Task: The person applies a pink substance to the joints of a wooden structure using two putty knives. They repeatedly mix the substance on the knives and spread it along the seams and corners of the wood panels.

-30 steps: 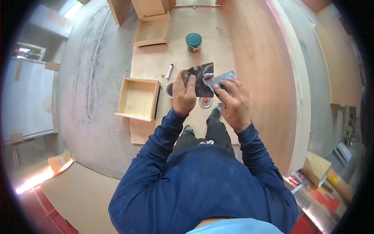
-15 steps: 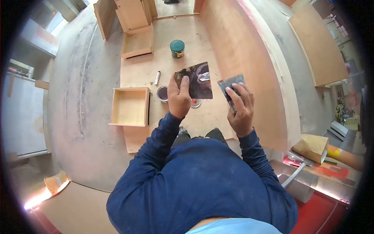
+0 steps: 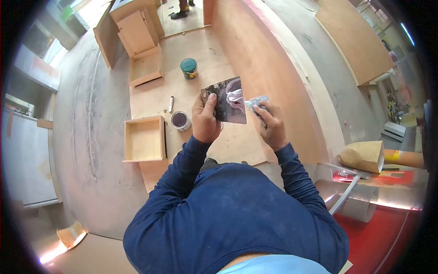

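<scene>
My left hand [image 3: 206,122] grips a dark square plate [image 3: 223,112], thumb on top. A whitish-pink smear of putty [image 3: 234,97] lies on the plate's right part. Just to the right, my right hand [image 3: 273,127] has its fingers pressed on a flat grey putty spreader [image 3: 255,101], whose left edge comes close to the plate's edge. Left of my left hand an open tin [image 3: 181,120] of dark content stands on a wooden panel [image 3: 214,55]. A can with a green lid [image 3: 189,68] is farther off, and a small white tube [image 3: 171,104] lies nearby.
A shallow wooden drawer [image 3: 145,138] sits at the left of the panel, another drawer [image 3: 147,68] beyond it. A long wooden side wall [image 3: 283,77] rises on the right. Part of a person's legs and shoe [image 3: 179,15] shows at the far end. A paper bag [image 3: 362,156] lies right.
My right hand has brought the spreader left, closer to the plate. The plate is tilted a little differently, showing more of the putty. The view has turned and shifted slightly.
</scene>
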The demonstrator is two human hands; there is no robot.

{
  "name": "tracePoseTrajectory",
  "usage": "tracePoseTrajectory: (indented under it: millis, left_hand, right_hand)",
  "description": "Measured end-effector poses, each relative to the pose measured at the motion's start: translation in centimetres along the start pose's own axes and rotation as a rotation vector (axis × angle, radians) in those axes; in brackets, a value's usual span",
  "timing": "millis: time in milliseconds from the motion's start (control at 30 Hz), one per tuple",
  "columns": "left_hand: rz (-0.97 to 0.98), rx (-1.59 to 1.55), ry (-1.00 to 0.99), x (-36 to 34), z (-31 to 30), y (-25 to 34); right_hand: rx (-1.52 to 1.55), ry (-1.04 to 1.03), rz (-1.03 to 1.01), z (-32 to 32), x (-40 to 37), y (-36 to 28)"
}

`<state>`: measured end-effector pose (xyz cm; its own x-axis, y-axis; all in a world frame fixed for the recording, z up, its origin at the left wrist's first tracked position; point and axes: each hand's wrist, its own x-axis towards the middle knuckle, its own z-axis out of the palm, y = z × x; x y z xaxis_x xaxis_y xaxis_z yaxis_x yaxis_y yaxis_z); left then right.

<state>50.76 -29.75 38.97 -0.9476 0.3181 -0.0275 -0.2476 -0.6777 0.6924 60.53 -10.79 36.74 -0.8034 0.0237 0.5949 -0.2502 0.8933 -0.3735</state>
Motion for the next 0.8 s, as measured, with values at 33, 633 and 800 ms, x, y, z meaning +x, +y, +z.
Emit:
tracePoseTrajectory:
  millis: [33, 633, 800]
  left_hand:
    - [0.090, 0.166, -0.001, -0.3, 1.2, 0.3]
    - [-0.212, -0.059, -0.071, -4.1, 9.7, -9.5]
    - [-0.144, 0.024, 0.013, -6.0, 10.6, -9.7]
  right_hand:
    - [-0.055, -0.009, 0.028, -0.9, -0.1, 0.5]
    - [0.257, 0.070, -0.069, -12.8, -2.1, 0.6]
    - [0.097, 0.043, 0.005, -11.6, -7.2, 5.7]
